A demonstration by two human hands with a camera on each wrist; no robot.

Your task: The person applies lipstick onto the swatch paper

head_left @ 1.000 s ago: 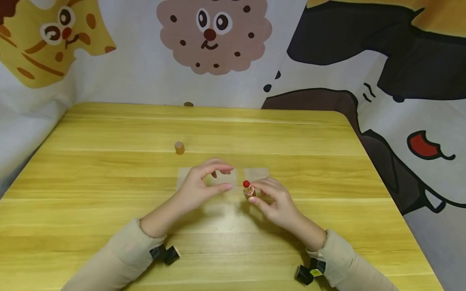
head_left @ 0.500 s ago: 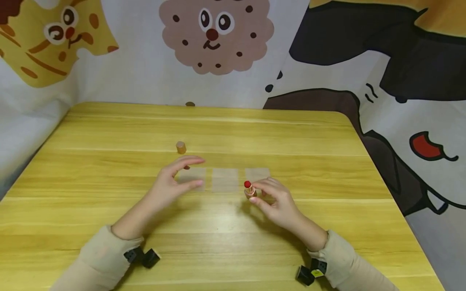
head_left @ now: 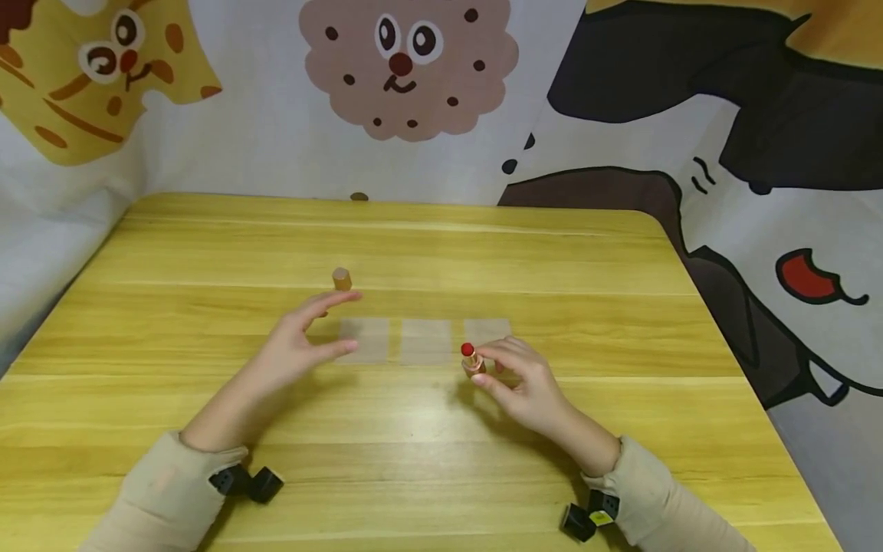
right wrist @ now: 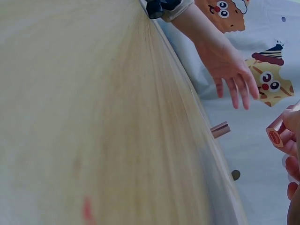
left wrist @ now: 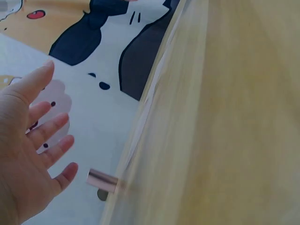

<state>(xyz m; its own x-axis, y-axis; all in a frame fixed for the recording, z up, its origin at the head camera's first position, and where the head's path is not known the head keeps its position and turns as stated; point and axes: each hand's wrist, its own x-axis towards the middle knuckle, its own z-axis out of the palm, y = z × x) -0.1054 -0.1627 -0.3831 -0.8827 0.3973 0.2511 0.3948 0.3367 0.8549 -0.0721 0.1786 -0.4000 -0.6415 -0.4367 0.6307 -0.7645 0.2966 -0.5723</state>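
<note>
- Your right hand [head_left: 527, 383] pinched the lipstick [head_left: 472, 362] by its base between thumb and fingers; the red tip was bare and pointed upward.
- The lipstick lay at 10 o'clock from that hand's middle, close to the right square [head_left: 487, 329]. The right wrist view showed the label on its underside, so it seemed lifted off the surface [head_left: 414, 475].
- Your left hand [head_left: 293, 345] held nothing. Thumb and fingers stood wide apart, the thumb's tip over the edge of the left square [head_left: 369, 341].
- The cap [head_left: 341, 280] stood on the surface at 1 o'clock from your left hand, just past the fingertips; the wrist views showed the two apart. From the lipstick, it stood at 10 o'clock.
- Of your hands, then, only the right had a load.
- The step looked like a left-hand reach for the cap while the right kept the lipstick steady.
- The next move, I judged, called for a small shift of the left hand toward 1 o'clock, then a light pinch on the cap's sides, with the soft tip kept untouched.
</note>
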